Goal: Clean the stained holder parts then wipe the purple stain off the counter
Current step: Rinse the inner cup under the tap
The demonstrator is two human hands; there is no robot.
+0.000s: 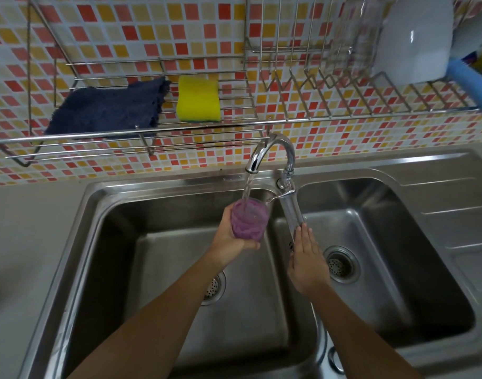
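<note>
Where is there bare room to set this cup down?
Bare grey counter left of the left basin; the ribbed drainboard right of the right basin; dish rack slots left of the glass. Crowded at the faucet, where the left hand holds the cup and the right hand touches the lever.

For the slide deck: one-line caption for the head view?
Left hand holds a purple-stained cup under the running faucet over the sink; open right hand touches the lever.

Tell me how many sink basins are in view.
2. The left basin sits under the running tap, where the left hand holds the purple-stained cup; the right basin lies beneath the open right hand. None seems hidden.
</note>
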